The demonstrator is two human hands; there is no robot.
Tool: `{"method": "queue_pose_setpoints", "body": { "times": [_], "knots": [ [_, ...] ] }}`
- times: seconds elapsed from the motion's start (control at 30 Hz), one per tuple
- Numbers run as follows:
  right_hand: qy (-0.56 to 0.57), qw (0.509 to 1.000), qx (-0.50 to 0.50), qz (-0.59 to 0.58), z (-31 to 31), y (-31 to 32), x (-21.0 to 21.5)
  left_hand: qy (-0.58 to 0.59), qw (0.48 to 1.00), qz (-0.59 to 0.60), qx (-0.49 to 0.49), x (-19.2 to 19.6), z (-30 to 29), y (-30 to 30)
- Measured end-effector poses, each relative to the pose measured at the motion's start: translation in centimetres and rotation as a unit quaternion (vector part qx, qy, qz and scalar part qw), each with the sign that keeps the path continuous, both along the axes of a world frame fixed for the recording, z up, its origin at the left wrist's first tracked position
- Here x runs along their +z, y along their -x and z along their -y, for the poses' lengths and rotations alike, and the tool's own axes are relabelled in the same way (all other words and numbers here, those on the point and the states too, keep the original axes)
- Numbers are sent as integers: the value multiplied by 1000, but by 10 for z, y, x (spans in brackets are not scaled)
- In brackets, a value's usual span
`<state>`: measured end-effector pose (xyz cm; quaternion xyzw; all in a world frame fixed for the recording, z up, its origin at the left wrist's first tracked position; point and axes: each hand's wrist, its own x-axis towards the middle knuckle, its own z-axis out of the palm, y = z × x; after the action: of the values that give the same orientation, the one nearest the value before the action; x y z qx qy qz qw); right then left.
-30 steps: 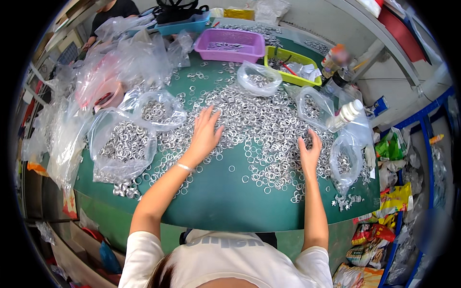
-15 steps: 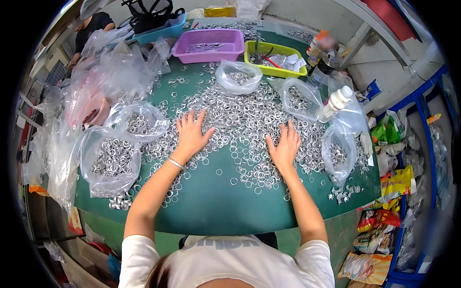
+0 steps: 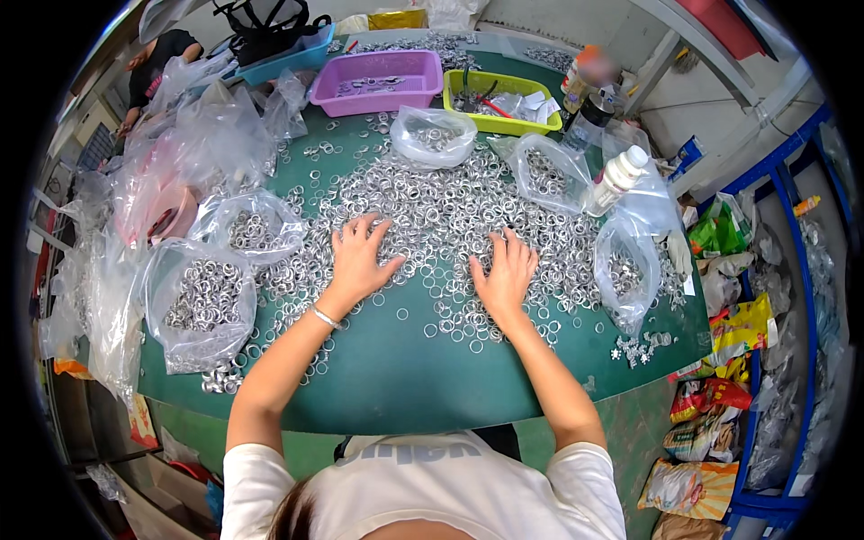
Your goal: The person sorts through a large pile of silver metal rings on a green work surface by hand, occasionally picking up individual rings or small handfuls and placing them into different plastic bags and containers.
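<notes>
Both hands lie flat, palms down, on a wide spread of small metal rings (image 3: 432,207) covering the green table (image 3: 405,378). The left hand (image 3: 358,259) has its fingers splayed and pointing away from the person, gripping nothing. The right hand (image 3: 506,274) is likewise open, fingers extended toward the far edge, holding nothing. The ring heap's long axis runs left to right across the table, thinning toward the near edge. Clear bags of rings (image 3: 202,301) sit to the left; another bag (image 3: 625,270) stands right. A purple tray (image 3: 378,83) and a yellow-green tray (image 3: 504,103) rest at the far side.
</notes>
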<state>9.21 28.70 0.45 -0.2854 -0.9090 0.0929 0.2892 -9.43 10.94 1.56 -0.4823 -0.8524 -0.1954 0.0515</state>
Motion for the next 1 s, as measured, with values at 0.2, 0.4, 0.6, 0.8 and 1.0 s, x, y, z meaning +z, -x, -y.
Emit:
{"method": "queue_pose_setpoints", "body": {
  "times": [0.2, 0.4, 0.6, 0.8, 1.0],
  "knots": [
    [9, 999, -31, 9, -15, -3, -1, -55, 998, 14, 7, -11, -8, 1],
    [8, 1000, 11, -9, 23, -1, 4, -33, 998, -22, -49, 0, 2, -19],
    [55, 991, 124, 5, 70, -3, 6, -72, 989, -8, -126, 3, 19, -43],
    [322, 906, 272, -27, 82, -19, 24, -76, 962, 16, -261, 5, 44, -60],
    [61, 980, 186, 40, 48, -10, 21, -67, 987, 54, -136, 9, 40, -70]
  ]
}}
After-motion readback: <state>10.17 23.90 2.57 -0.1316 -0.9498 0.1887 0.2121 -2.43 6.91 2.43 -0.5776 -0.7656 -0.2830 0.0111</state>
